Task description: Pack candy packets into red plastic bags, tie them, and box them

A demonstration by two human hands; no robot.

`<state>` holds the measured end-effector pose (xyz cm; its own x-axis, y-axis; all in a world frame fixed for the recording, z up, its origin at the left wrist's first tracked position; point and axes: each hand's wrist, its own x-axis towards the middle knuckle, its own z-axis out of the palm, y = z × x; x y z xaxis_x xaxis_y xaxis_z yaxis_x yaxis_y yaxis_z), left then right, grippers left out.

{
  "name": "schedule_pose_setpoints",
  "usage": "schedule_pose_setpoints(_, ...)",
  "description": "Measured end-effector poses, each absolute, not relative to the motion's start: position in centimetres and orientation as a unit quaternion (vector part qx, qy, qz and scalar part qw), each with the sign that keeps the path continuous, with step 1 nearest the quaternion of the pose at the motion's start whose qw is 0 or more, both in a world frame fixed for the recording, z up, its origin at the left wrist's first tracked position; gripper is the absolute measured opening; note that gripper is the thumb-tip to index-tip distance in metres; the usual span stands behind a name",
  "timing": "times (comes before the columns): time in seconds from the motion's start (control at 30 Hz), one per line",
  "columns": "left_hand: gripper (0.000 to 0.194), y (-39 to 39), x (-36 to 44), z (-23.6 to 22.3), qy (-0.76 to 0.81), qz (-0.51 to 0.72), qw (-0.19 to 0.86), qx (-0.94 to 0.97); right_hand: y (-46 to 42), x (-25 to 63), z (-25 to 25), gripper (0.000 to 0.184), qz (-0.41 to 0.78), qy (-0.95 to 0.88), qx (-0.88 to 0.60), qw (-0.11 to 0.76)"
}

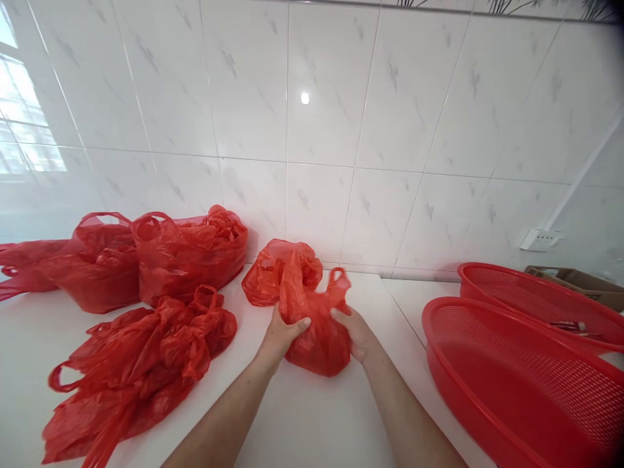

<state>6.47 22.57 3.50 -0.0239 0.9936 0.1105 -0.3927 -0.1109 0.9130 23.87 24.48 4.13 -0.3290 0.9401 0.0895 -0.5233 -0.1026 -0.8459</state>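
A red plastic bag sits on the white counter near the tiled wall, bunched up with its handles sticking upward. My left hand grips its left side, thumb on the front of the plastic. My right hand grips its right side, fingers curled into the bag. Both hands are closed on the same bag. What is inside the bag is hidden.
Several other red bags lie to the left: a crumpled, knotted one in front and fuller ones against the wall. Two red perforated baskets stand at the right, with a wall socket above them.
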Motion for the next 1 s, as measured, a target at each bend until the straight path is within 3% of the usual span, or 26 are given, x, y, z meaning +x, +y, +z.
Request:
schedule_pose_setpoints(0.07, 0.052, 23.3, 7.6, 3.8, 0.361, 0.608, 0.572, 0.416, 24.8, 23.0, 4.1, 0.035, 0.708, -0.404, -0.272, 0.511)
schedule_pose_setpoints(0.17, 0.035, 24.4, 8.0, 4.0, 0.373, 0.622, 0.575, 0.379, 25.5, 23.3, 4.1, 0.029, 0.674, -0.375, -0.275, 0.574)
schedule_pose_setpoints(0.3, 0.034, 25.0, 7.1, 3.4, 0.294, 0.677, 0.583, 0.339, 25.9, 24.9, 4.2, 0.02, 0.666, -0.343, -0.22, 0.624)
schedule_pose_setpoints(0.47, 0.025, 24.7, 6.5, 1.0, 0.258, 0.642, 0.665, 0.28, 26.0, 24.5, 2.5, 0.015, 0.719, -0.265, -0.203, 0.61)
schedule_pose_setpoints(0.6, 0.017, 24.7, 6.9, -0.4, 0.288, 0.637, 0.671, 0.247, 25.8, 23.3, 1.3, 0.007, 0.727, -0.289, -0.216, 0.584)
schedule_pose_setpoints(0.7, 0.013, 24.5, 7.3, -0.1, 0.295, 0.632, 0.673, 0.244, 25.5, 22.8, 1.2, 0.016, 0.718, -0.338, -0.224, 0.565)
schedule_pose_setpoints(0.83, 0.028, 23.5, 7.4, 1.3, 0.256, 0.612, 0.683, 0.306, 25.1, 22.4, 1.4, 0.025, 0.706, -0.33, -0.267, 0.566)
schedule_pose_setpoints(0.93, 0.045, 22.8, 7.6, 1.8, 0.244, 0.617, 0.636, 0.396, 25.1, 22.3, 1.4, 0.024, 0.706, -0.329, -0.271, 0.566)
schedule_pose_setpoints(1.0, 0.046, 22.8, 7.7, 1.6, 0.287, 0.617, 0.612, 0.403, 25.2, 22.5, 1.3, 0.024, 0.721, -0.323, -0.246, 0.562)
